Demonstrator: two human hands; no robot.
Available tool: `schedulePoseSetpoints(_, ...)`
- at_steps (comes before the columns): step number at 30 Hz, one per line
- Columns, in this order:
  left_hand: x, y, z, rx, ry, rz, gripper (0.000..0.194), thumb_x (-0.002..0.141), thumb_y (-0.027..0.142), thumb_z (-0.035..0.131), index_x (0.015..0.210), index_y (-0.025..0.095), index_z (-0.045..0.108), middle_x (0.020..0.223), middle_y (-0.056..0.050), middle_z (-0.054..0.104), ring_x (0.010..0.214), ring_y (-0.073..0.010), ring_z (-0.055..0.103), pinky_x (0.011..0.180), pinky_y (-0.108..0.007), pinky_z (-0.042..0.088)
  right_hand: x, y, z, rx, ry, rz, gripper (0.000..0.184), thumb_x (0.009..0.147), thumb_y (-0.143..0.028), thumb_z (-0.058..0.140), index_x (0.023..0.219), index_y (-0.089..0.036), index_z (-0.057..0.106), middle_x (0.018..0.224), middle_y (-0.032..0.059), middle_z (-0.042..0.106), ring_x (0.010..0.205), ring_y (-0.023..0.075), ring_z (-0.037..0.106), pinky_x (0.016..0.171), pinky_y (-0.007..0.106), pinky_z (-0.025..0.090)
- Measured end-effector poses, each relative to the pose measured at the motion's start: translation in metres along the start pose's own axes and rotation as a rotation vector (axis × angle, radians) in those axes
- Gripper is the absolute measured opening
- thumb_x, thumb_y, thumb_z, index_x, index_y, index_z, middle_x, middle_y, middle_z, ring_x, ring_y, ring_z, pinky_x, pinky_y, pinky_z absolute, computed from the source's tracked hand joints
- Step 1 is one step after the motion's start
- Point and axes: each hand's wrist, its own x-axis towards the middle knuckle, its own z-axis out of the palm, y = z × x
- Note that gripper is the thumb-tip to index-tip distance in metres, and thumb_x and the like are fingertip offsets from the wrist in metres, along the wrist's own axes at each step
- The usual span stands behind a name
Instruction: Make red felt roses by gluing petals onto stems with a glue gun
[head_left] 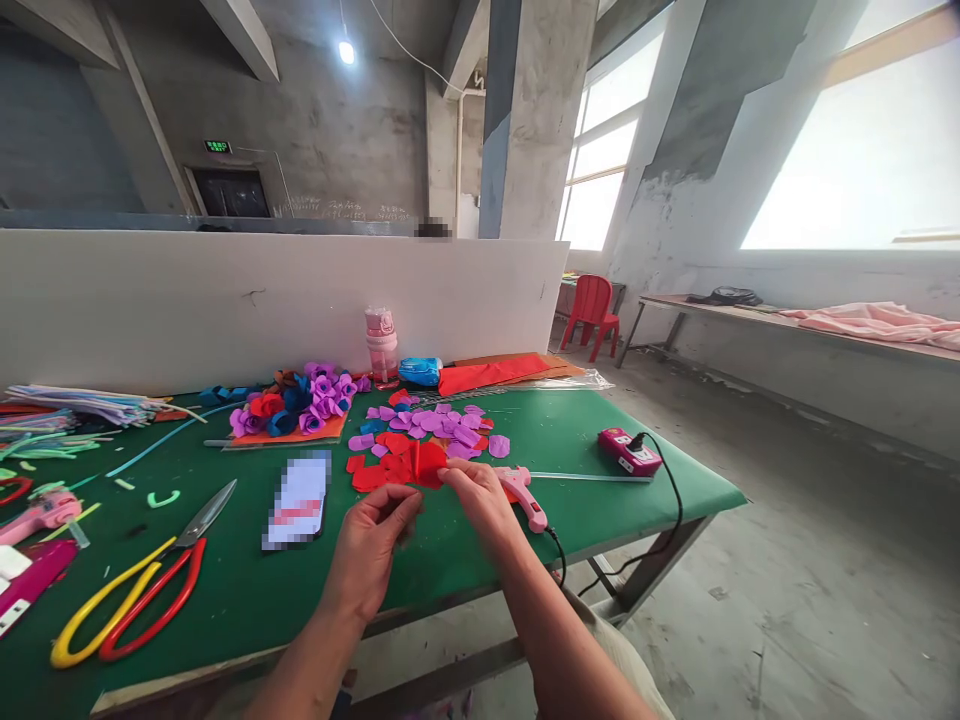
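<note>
the right hand [484,508] has its fingers [460,474] pinched on the right edge of a red petal [429,464], which reaches leftward from their tips above the tabletop [555,430]. the left hand [364,560] is just beside it, nearer the body; its fingers are drawn narrow, thumb against forefinger, and whether anything thin sits between them i cannot tell. the held petal is beyond those left fingertips, apart from them. just past both hands lie loose red petals [379,475], with a scatter of purple petals [442,425] behind. a pink glue gun [529,497] rests just right of the right hand, its dark cord [559,552] running over the near edge. left of the left hand are a phone [298,500] and, farther out, open scissors [154,585] with one yellow and one red handle. finished-looking flowers [300,400] are heaped behind the phone.
</note>
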Motion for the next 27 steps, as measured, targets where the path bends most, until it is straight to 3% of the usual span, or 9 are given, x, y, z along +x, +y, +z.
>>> schedulePoseSetpoints(14,-0.0006,0.0006,0.0023,-0.001,-0.006,0.008,0.021,0.061,0.034,0.074,0.067,0.016,0.065,0.062,0.002,0.056,0.050,-0.0070,0.044,0.045,-0.019,0.037,-0.0047,-0.0013,0.0016,-0.006,0.020,0.012,0.026,0.069,-0.032,0.048,0.052,-0.020,0.033,0.055,-0.0032,0.030,0.055,0.0120,0.027,0.051,0.024,0.024)
schedulePoseSetpoints(19,-0.0024,0.0032,0.0036,0.003,-0.001,0.003,0.022,0.061,0.034,0.074,0.066,0.015,0.065,0.059,0.002,0.054,0.052,-0.0075,0.044,0.045,-0.018,0.037,-0.0059,-0.0020,0.0041,0.003,0.089,0.028,0.025,0.068,-0.034,0.051,0.051,-0.020,0.037,0.058,-0.0016,0.035,0.060,0.0135,0.032,0.055,0.024,0.028)
schedulePoseSetpoints(27,-0.0018,0.0019,0.0025,0.010,-0.006,0.005,0.023,0.060,0.035,0.074,0.068,0.015,0.065,0.060,0.002,0.054,0.052,-0.0079,0.044,0.045,-0.018,0.038,-0.0088,-0.0056,0.0057,0.031,0.085,0.019,0.024,0.067,-0.034,0.050,0.052,-0.020,0.037,0.057,-0.0023,0.034,0.058,0.0126,0.030,0.055,0.024,0.027)
